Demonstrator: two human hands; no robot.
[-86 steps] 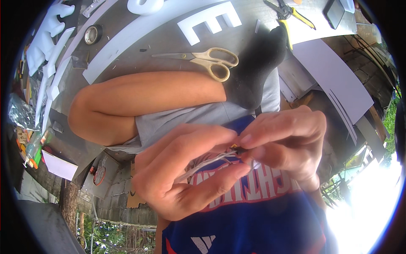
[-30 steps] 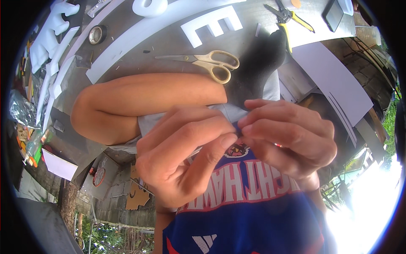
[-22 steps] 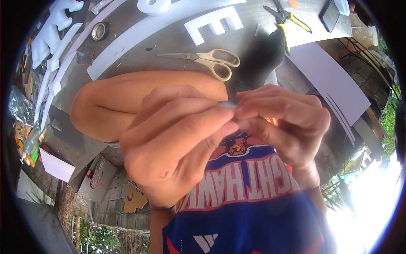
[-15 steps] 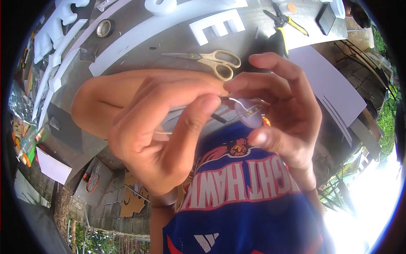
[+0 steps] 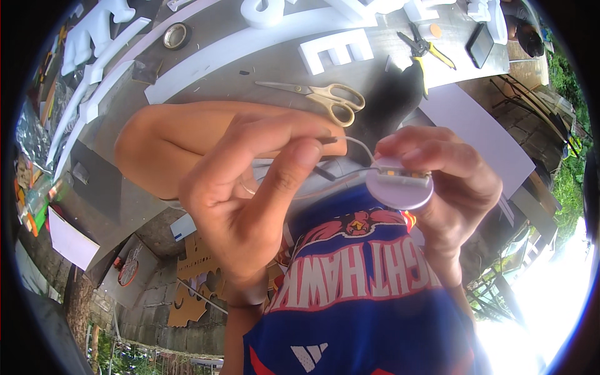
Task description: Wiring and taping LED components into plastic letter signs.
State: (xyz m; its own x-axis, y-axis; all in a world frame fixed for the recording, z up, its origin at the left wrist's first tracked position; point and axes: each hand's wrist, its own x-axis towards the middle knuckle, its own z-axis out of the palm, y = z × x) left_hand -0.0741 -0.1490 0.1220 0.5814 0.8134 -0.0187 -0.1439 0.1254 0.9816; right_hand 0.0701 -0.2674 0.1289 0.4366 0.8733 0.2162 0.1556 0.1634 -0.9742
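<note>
My left hand pinches the end of a thin white wire between thumb and forefinger, with a dark sleeve at the fingertips. A second dark sleeve sits on another thin wire, just past the thumb. Both wires run to a short LED strip on a round white disc. My right hand grips the disc, fingers over its far edge and the thumb partly hidden beneath. The disc tilts so that its strip side shows. Both hands are raised above my lap.
Beyond my leg, open-handled scissors lie on the grey table. Farther off are yellow-handled wire strippers, a white letter-shaped piece, a tape roll and a dark phone-like slab. A white sheet lies at right.
My right hand has gone from loosely spread fingers to a closed grip on the disc. The disc has moved right and turned, showing its face and strip. My left hand keeps its pinch.
</note>
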